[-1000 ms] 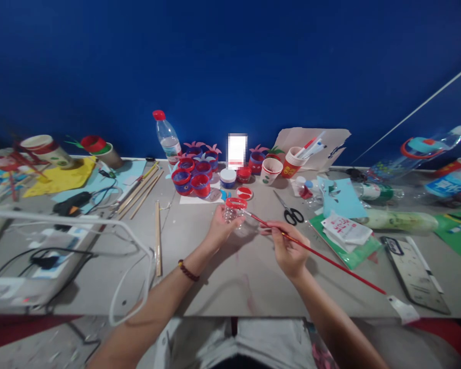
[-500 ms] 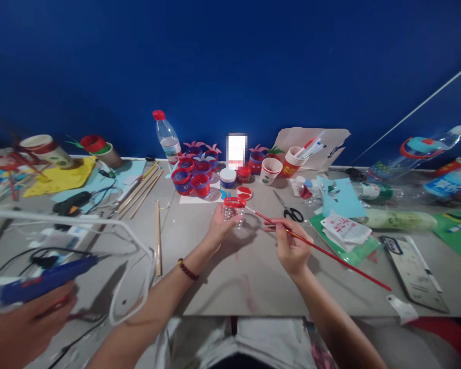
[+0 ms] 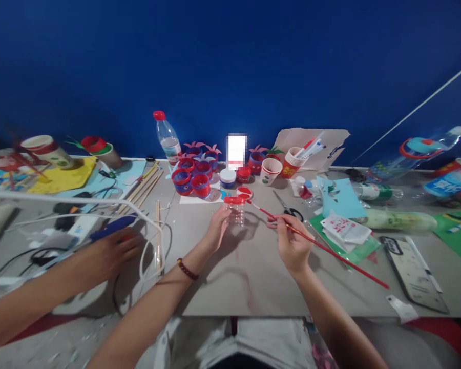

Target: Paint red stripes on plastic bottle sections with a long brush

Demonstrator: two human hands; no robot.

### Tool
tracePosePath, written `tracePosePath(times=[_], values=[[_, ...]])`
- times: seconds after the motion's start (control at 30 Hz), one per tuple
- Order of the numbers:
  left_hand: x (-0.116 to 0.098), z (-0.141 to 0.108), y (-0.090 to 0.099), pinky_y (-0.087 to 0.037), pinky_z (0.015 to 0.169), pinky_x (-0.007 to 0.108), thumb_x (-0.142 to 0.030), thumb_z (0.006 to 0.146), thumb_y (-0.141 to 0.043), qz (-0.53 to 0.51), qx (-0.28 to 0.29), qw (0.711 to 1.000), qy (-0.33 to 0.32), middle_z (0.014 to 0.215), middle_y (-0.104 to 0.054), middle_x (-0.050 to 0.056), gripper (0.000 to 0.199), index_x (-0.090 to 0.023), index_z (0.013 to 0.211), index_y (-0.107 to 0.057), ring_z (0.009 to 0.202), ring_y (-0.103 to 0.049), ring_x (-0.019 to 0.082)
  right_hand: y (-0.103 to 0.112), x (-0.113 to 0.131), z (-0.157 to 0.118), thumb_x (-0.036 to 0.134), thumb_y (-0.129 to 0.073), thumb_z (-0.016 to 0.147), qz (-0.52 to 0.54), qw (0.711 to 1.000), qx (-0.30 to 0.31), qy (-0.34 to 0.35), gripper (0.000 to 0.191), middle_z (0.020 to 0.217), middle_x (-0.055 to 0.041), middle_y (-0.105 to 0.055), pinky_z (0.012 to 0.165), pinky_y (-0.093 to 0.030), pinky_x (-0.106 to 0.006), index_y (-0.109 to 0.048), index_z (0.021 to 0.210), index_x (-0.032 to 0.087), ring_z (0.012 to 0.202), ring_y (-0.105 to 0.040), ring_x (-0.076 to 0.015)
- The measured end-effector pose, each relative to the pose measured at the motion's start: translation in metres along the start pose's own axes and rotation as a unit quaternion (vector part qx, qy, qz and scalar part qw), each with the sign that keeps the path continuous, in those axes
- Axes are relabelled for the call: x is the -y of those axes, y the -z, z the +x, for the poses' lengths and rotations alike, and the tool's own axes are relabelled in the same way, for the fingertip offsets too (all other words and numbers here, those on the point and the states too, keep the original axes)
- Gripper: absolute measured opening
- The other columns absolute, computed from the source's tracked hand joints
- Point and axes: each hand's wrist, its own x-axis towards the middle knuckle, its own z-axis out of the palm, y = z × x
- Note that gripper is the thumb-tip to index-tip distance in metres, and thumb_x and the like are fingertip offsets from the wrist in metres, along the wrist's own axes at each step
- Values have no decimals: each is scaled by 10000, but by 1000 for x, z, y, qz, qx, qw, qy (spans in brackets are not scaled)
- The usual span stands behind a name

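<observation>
My left hand (image 3: 217,228) is closed around a clear ribbed plastic cup (image 3: 236,215), which looks like a cut bottle piece, its rim painted red. In my right hand (image 3: 295,243) is a long red paintbrush (image 3: 338,253), pinched near its bristle end. The pale brush tip is close to the cup's red rim; whether they touch I cannot tell. Just behind the cup lies a round lid (image 3: 244,193) with red paint. A white-lidded paint jar (image 3: 228,178) and a red paint jar (image 3: 243,175) stand beyond it.
Several red-and-blue painted cups (image 3: 200,185) stand at the back. Scissors (image 3: 292,211) lie right of the lid, a phone (image 3: 409,271) farther right. From the left, another person's hand (image 3: 115,253) reaches in at a blue glue gun (image 3: 113,227), near a looping white cable (image 3: 148,215).
The other person's hand and the blue glue gun have moved right and away from me. My left hand has tipped the cup slightly; my right hand has barely moved.
</observation>
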Motion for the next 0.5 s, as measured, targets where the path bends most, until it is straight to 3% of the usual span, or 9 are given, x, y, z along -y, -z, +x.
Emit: tracePosePath(times=[0.23,0.37,0.5], values=[[2,0,-3,-515,780,388,-478,684,-768,12,14,1000,-16,900,-699,62,408,-218,973,-645,815,-650,230,0,8,0,247,-570,952,4,1000,20,1,118,846,-60,-755,623,-639,-309,-674,942,193,676,-751,-191],[5,-1,-5,-503,816,371,-390,629,-846,67,-28,996,-54,966,-694,53,504,-220,1018,-574,879,-655,214,1,9,-2,246,-571,949,-3,999,31,9,115,841,-58,-763,626,-643,-308,-676,942,199,675,-756,-195],[10,1,-5,-505,777,348,-348,598,-859,80,-69,993,-48,906,-685,22,514,-221,963,-520,827,-654,184,0,8,-5,221,-565,949,1,998,53,16,121,867,-61,-765,647,-648,-307,-684,960,206,702,-764,-198]])
